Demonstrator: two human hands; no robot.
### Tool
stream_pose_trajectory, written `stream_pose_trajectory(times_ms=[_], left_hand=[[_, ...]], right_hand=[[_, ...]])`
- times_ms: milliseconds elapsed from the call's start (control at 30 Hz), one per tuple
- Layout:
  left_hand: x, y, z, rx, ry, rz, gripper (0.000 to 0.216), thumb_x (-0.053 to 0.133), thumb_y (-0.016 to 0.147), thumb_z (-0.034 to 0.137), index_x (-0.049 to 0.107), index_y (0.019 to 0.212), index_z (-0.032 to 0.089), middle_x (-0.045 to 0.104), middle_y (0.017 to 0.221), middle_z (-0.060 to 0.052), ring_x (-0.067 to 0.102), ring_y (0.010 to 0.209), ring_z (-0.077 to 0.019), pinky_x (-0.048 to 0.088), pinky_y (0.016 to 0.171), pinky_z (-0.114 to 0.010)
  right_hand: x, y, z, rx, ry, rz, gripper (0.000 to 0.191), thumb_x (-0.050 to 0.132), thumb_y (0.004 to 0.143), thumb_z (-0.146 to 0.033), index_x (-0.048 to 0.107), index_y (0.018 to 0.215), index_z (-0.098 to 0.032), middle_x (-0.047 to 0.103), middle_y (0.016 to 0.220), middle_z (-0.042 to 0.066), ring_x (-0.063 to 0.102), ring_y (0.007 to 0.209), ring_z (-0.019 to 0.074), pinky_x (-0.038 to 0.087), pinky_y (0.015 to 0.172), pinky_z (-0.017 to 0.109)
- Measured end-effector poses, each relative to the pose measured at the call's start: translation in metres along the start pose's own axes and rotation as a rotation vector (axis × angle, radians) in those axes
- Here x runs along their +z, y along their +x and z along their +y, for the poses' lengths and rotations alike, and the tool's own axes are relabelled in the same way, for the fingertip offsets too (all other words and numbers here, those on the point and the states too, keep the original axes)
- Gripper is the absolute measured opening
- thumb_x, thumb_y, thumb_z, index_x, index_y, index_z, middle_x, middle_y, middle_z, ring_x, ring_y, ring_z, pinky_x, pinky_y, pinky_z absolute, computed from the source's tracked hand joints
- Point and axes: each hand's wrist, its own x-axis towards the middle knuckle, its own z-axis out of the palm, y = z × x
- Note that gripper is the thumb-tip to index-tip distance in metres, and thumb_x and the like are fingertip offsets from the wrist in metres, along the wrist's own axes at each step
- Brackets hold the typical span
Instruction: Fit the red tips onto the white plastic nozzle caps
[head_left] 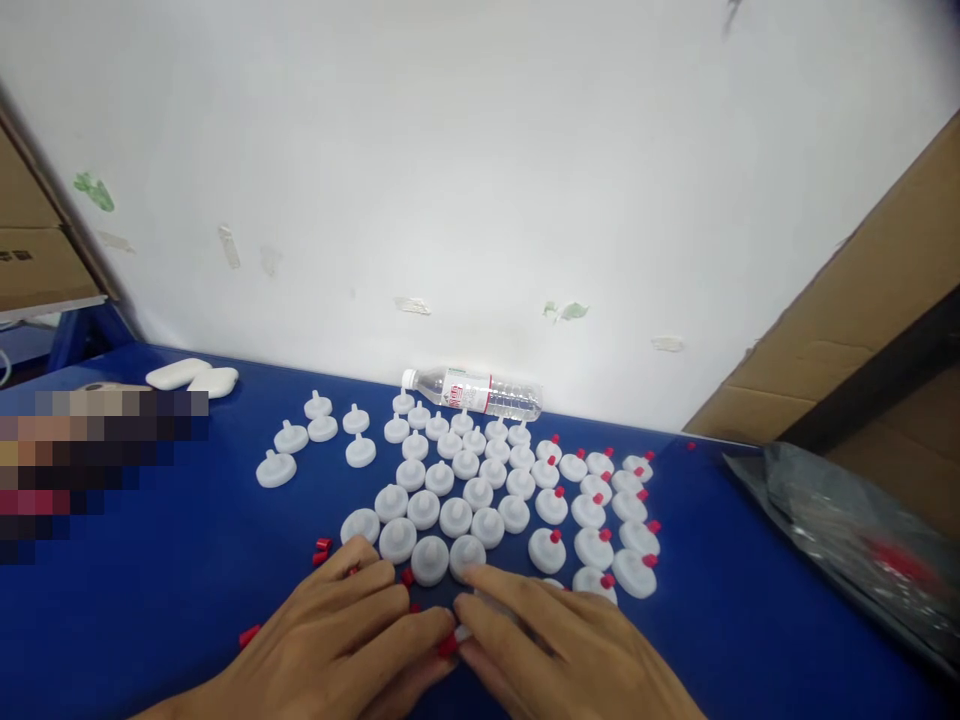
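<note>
My left hand [330,635] is closed, pinching a small red cap [447,645] between its fingertips. The tip of a white nozzle [463,632] meets that cap, and my right hand [555,640] is closed around the white nozzle lid it belongs to, whose body is mostly covered by my fingers. Just beyond both hands stand rows of round white lids [430,560] with bare upright nozzles. On the right, several white lids [594,548] carry red caps on their nozzles. Loose red caps [322,546] lie beside and partly behind my left hand.
A clear plastic bottle [510,397] lies against the white wall. Two white rounded objects [213,382] rest at the back left, near a pixelated patch. A grey plastic bag [840,540] with something red inside and cardboard [840,310] flank the blue table [172,570] on the right.
</note>
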Motion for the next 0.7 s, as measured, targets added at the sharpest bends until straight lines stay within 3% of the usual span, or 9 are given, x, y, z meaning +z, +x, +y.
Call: stream_pose_trajectory(times_ms=[167, 333, 500, 700], left_hand=[[-0.001, 0.000, -0.002, -0.018, -0.035, 0.007, 0.030, 0.044, 0.114, 0.021, 0.066, 0.094, 0.019, 0.067, 0.068, 0.005, 0.061, 0.059, -0.0116, 0.045, 0.069, -0.030], [-0.003, 0.003, 0.000, -0.030, -0.019, 0.027, 0.033, 0.041, 0.115, 0.020, 0.059, 0.087, 0.021, 0.063, 0.063, 0.006, 0.061, 0.058, -0.0110, 0.045, 0.065, -0.029], [-0.007, 0.009, 0.003, -0.037, -0.022, 0.030, 0.035, 0.034, 0.116, 0.022, 0.053, 0.086, 0.022, 0.062, 0.062, 0.007, 0.059, 0.053, -0.0098, 0.048, 0.064, -0.026], [-0.008, 0.002, 0.003, -0.027, -0.033, 0.048, 0.036, 0.028, 0.116, 0.020, 0.058, 0.096, 0.022, 0.063, 0.060, 0.006, 0.057, 0.051, -0.0124, 0.046, 0.058, -0.027]], right_hand=[[0.004, 0.003, -0.002, 0.006, 0.014, -0.004, 0.030, 0.050, 0.107, -0.015, 0.069, 0.129, -0.023, 0.075, 0.131, -0.001, 0.077, 0.103, 0.0169, 0.063, 0.086, 0.026], [0.007, 0.011, -0.001, -0.040, -0.033, 0.244, 0.036, 0.057, 0.101, -0.007, 0.072, 0.126, -0.027, 0.080, 0.118, -0.004, 0.076, 0.084, 0.0136, 0.061, 0.084, 0.024], [-0.001, 0.014, 0.002, -0.127, -0.062, 0.222, 0.032, 0.059, 0.104, -0.011, 0.075, 0.125, -0.029, 0.078, 0.122, -0.005, 0.074, 0.105, 0.0152, 0.050, 0.114, 0.032], [0.016, 0.002, -0.003, -0.127, -0.063, 0.225, 0.038, 0.059, 0.105, -0.015, 0.073, 0.130, -0.040, 0.081, 0.113, -0.003, 0.077, 0.104, 0.0122, 0.051, 0.111, 0.027]])
